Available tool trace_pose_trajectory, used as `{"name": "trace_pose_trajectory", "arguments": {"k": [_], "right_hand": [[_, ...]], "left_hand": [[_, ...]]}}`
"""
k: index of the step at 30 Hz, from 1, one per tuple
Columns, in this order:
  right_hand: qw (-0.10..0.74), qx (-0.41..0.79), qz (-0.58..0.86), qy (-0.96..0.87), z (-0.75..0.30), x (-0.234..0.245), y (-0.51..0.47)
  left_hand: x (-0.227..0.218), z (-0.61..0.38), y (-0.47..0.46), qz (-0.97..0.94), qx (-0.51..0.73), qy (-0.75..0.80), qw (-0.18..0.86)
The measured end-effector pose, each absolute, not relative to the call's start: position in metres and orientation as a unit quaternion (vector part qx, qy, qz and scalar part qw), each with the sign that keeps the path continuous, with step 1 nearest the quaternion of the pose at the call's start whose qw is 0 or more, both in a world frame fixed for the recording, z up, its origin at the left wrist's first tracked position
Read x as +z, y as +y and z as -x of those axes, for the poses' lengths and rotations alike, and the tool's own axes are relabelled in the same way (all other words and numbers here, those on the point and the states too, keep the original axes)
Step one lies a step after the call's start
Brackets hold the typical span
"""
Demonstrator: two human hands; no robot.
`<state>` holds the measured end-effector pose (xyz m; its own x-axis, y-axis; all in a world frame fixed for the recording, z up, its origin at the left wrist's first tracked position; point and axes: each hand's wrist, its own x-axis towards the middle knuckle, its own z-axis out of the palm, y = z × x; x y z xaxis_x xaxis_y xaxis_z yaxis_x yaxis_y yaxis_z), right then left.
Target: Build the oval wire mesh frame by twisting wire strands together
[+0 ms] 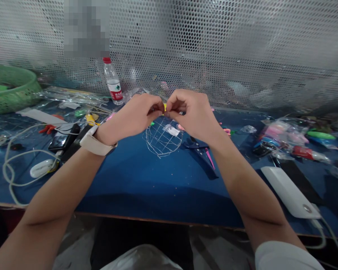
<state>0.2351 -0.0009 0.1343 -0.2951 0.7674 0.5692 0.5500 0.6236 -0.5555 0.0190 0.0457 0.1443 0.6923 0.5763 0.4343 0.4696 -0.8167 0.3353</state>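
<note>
My left hand (142,112) and my right hand (189,112) meet above the far part of the blue table, fingertips nearly touching. Both are closed in a pinch around a small yellow piece (165,107), mostly hidden by the fingers, so its kind is unclear. Beneath them a round wire grid (160,144) lies on the table, with a small clear packet holding a white slip (172,130) on its far part. Just right of the grid rest dark blue pliers (201,152) with a pink strip on the handle. Pink bits (227,131) show behind my right wrist.
A red-capped water bottle (113,82) stands against the perforated metal panel (242,48). At left are a green basket (14,90), a white cable (9,161) and plastic bags. Plastic-wrapped items (284,137) and a white power bank-like device (288,191) lie at right.
</note>
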Motion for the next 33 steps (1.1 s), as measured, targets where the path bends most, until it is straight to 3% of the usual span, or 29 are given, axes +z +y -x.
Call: {"name": "trace_pose_trajectory", "arguments": {"k": [12, 18, 33], "right_hand": [[0.387, 0.145, 0.392, -0.822, -0.242, 0.142, -0.003], [0.329, 0.075, 0.398, -0.853, -0.246, 0.145, -0.007], [0.318, 0.024, 0.396, -0.861, -0.248, 0.142, -0.002]], "left_hand": [[0.149, -0.021, 0.049, -0.911, 0.231, 0.273, 0.206], [0.151, -0.022, 0.048, -0.907, 0.234, 0.274, 0.218], [0.153, -0.02, 0.045, -0.905, 0.235, 0.272, 0.226]]}}
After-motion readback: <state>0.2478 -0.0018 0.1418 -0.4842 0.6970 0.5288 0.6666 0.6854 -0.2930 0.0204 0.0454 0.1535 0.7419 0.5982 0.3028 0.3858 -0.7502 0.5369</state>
